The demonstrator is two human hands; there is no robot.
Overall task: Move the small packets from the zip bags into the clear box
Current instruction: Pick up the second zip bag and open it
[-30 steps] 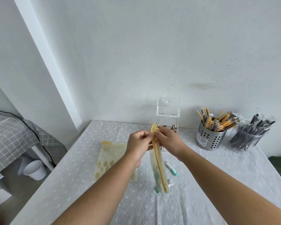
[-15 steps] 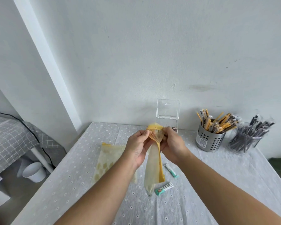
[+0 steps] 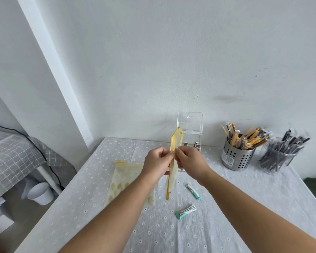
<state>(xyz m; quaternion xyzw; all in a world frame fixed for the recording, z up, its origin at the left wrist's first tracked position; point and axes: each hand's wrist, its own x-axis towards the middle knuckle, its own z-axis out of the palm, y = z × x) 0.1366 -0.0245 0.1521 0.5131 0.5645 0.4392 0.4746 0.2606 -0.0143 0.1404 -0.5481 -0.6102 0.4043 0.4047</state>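
Both the left hand and the right hand pinch the yellow-edged zip bag between them, holding it upright above the tabletop. Two small packets lie on the cloth below the right hand. A second zip bag lies flat under the left forearm. The clear box stands just behind the hands.

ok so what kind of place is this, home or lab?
Likely a plain domestic room rather than a lab: a daisy-print tablecloth on a table set against a white wall, checked fabric draped over furniture at left, and a perforated metal holder of wrapped sticks near the clear box.
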